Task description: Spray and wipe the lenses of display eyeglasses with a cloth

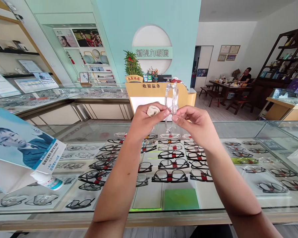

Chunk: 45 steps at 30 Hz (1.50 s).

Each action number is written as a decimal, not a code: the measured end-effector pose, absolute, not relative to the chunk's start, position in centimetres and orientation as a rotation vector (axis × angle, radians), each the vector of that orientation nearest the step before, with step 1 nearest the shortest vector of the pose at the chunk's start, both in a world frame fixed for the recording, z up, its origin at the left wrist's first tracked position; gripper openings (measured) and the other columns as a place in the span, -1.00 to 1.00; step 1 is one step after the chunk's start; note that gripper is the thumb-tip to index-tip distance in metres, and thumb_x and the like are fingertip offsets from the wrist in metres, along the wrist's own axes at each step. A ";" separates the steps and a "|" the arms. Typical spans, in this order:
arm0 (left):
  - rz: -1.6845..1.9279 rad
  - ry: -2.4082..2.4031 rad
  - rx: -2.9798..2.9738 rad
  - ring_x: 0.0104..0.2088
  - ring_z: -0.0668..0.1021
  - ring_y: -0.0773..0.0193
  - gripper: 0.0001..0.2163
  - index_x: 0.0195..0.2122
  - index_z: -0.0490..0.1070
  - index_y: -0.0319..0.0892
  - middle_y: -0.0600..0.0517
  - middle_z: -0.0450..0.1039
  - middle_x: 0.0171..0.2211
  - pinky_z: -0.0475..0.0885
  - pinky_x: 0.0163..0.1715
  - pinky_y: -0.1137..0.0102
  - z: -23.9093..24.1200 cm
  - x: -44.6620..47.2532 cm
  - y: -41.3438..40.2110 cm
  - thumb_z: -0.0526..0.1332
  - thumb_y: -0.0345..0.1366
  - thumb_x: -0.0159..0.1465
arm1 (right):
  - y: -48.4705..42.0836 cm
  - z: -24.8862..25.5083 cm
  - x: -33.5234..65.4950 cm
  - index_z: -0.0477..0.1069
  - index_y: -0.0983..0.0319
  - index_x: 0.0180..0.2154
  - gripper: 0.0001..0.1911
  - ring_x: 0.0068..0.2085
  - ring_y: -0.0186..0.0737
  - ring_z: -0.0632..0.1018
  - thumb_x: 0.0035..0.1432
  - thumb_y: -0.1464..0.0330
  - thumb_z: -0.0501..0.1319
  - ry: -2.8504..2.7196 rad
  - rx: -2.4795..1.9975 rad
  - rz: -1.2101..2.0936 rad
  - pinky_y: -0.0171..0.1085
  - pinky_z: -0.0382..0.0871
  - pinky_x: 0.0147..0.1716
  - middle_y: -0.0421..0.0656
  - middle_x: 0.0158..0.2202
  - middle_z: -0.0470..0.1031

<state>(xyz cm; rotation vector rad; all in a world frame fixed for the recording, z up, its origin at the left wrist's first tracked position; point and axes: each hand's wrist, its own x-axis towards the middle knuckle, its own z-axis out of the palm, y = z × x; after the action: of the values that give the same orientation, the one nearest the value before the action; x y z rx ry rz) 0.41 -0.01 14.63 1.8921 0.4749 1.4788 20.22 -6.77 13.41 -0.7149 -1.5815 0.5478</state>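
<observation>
Holding a pair of clear-framed glasses (171, 102) upright above the desk (149, 216), both hands meet at mid-frame. Left hand (145, 120): fingers closed around a small cream cloth (152, 110), thumb and forefinger pinched against the lens edge. Right hand (195, 124): fingertips pinched narrow on the other side of the same frame, the remaining fingers curled in. The glasses stand on end, one lens above the other, and are transparent, so their lower part is hard to trace against the background.

Beneath the hands: a glass-topped display desk, its case filled with rows of dark-rimmed spectacles (170, 163), several with red tags at the bridge. A green card (180, 198) lies in the case near the front edge. At the left on the glass top: a printed leaflet stand (22, 145) bearing a portrait, and just beside it a small white bottle (48, 181) lying on its side.

Beyond: a yellow service counter (144, 91) with a potted plant (132, 66) on it, a teal wall with a round sign (152, 51). Far right, well apart: a seated person (245, 76) at a dark wooden table (225, 86).
</observation>
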 end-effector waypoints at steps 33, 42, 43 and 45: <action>0.119 1.504 2.505 -0.26 0.65 0.17 -0.85 -0.22 0.80 -0.08 0.06 0.75 -0.29 0.34 -0.20 0.33 10.5 -8.3 0.7 0.46 -0.21 0.24 | -11.0 15.2 21.0 -0.09 0.08 -0.60 -0.27 -0.43 -0.36 -0.09 0.42 0.53 0.36 -1.592 -0.901 -0.070 -0.13 -0.21 -0.36 -0.33 -0.51 -0.20; -0.241 1.593 2.410 -0.22 0.69 0.15 -0.77 -0.14 0.81 -0.06 0.01 0.82 -0.14 0.32 -0.29 0.35 5.6 -9.5 1.6 0.48 -0.09 0.27 | -11.5 15.0 21.2 -0.11 0.11 -0.58 -0.28 -0.45 -0.39 -0.08 0.46 0.41 0.34 -1.729 -0.832 -0.027 -0.14 -0.22 -0.43 -0.34 -0.53 -0.18; -0.241 1.587 2.395 -0.20 0.70 0.14 -0.74 -0.13 0.81 -0.05 0.01 0.82 -0.13 0.32 -0.29 0.35 5.3 -9.6 1.7 0.49 -0.04 0.26 | -11.4 14.9 21.2 -0.11 0.11 -0.58 -0.28 -0.45 -0.39 -0.08 0.47 0.40 0.34 -1.731 -0.829 -0.022 -0.14 -0.22 -0.44 -0.35 -0.53 -0.19; -0.241 1.575 2.390 -0.18 0.70 0.12 -0.67 -0.13 0.81 -0.04 0.00 0.82 -0.11 0.33 -0.28 0.35 4.9 -9.6 1.9 0.49 0.05 0.24 | -11.4 14.8 21.2 -0.12 0.11 -0.57 -0.27 -0.45 -0.39 -0.08 0.47 0.40 0.35 -1.739 -0.825 -0.013 -0.14 -0.23 -0.45 -0.35 -0.53 -0.19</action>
<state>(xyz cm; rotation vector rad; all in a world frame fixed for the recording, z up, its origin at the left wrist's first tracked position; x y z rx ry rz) -9.63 1.94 4.86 2.3895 1.5747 -0.2406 21.21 -11.39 14.82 -0.8252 -1.7393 -0.0134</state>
